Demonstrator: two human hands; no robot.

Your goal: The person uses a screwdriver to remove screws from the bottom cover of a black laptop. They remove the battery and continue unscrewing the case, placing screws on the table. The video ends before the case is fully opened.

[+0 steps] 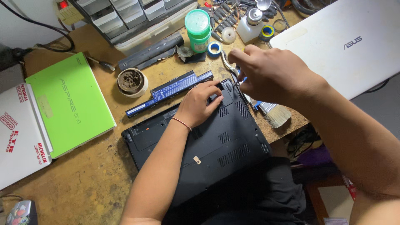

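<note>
A black laptop [216, 141] is laid upside down at the front edge of the wooden workbench [83, 183], partly over the lap. The left hand [200, 102] is pressed flat on its base, fingers spread, nothing grasped. The right hand [271, 73] is closed around a thin tool at the laptop's far corner; the tool is mostly hidden. A long black battery [171, 91] is lying just beside the laptop

A worn, stained wooden counter [83, 179] under even light, with a drawer cabinet [125, 16] along its far edge
</note>
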